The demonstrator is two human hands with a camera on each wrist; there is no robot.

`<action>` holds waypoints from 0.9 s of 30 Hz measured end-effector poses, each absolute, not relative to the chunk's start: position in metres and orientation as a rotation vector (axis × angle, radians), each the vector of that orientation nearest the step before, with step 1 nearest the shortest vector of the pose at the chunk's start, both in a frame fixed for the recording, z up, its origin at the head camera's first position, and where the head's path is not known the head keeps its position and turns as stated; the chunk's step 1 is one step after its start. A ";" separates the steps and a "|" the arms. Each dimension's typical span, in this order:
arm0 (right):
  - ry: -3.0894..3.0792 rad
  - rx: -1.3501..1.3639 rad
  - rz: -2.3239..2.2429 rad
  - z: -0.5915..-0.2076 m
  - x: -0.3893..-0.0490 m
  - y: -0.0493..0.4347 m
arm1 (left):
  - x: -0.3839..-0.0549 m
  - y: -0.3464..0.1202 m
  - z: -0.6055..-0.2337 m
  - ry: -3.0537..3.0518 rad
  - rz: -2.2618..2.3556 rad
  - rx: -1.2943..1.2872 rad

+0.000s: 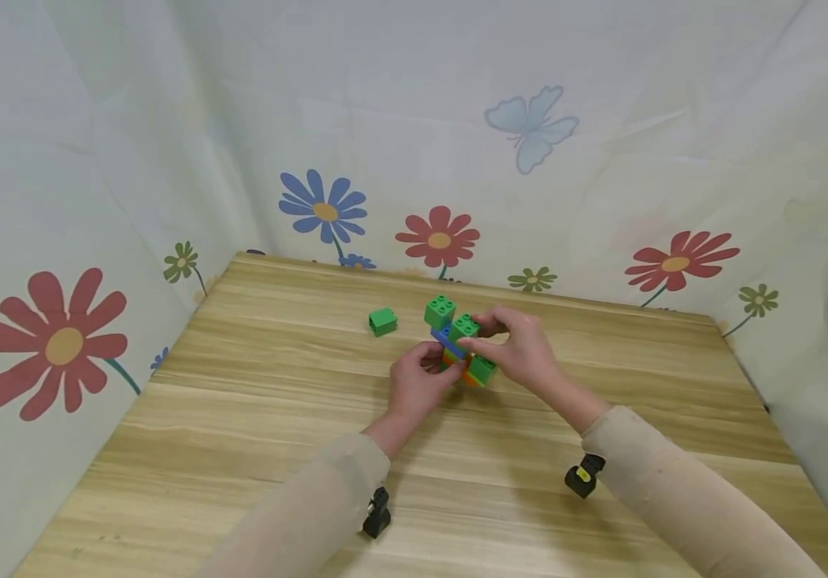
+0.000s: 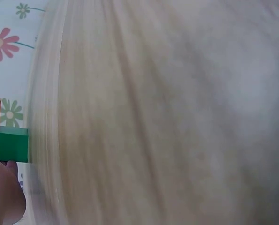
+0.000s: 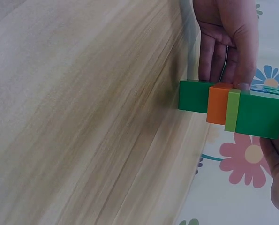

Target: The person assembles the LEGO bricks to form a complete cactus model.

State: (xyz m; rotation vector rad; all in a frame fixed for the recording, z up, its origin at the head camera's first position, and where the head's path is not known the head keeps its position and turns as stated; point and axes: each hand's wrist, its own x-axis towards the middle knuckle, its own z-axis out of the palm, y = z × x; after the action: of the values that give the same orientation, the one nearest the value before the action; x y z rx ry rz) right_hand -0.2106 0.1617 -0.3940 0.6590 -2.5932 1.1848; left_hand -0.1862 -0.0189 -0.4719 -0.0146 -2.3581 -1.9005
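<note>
In the head view, my left hand point(image 1: 417, 384) grips the side of a small assembly of building bricks above the table. My right hand point(image 1: 525, 347) pinches a green brick point(image 1: 465, 327) at its upper right, with thumb and fingers on opposite sides. Another green brick point(image 1: 440, 310) stands on the blue piece point(image 1: 438, 333), and a further green brick point(image 1: 483, 368) juts out low on the right. Orange point(image 3: 217, 104) and lime point(image 3: 232, 110) layers show in the right wrist view. Only the orange and green end point(image 2: 13, 144) appears in the left wrist view. My fingers hide part of the assembly.
A loose green brick point(image 1: 382, 322) lies on its side on the wooden table point(image 1: 276, 361), left of the assembly. A flower-printed curtain point(image 1: 385, 144) stands behind the table and along its sides. Black wrist devices point(image 1: 377, 514) hang below both sleeves.
</note>
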 end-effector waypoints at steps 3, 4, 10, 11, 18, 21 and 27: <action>-2.611 0.662 1.155 -0.393 -0.210 0.160 | -0.186 -0.020 -0.472 -2.352 -1.903 -0.007; -2.615 0.666 1.146 -0.393 -0.210 0.160 | -0.186 -0.020 -0.472 -2.347 -1.906 -0.007; -2.618 0.673 1.127 -0.394 -0.210 0.160 | -0.186 -0.020 -0.472 -2.341 -1.920 -0.027; -2.614 0.674 1.127 -0.394 -0.210 0.161 | -0.186 -0.020 -0.472 -2.341 -1.922 -0.031; -2.609 0.661 1.146 -0.397 -0.209 0.163 | -0.187 -0.019 -0.474 -2.369 -1.898 -0.034; -2.608 0.653 1.157 -0.396 -0.208 0.163 | -0.187 -0.019 -0.473 -2.376 -1.894 -0.035; -2.608 0.667 1.161 -0.395 -0.207 0.164 | -0.186 -0.019 -0.471 -2.381 -1.908 -0.009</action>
State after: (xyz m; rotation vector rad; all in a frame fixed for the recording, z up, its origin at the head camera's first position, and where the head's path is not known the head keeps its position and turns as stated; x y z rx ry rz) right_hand -0.2066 0.1642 -0.3946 0.6666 -2.6077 1.1613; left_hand -0.1862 -0.0194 -0.4711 -0.0088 -2.3813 -1.9082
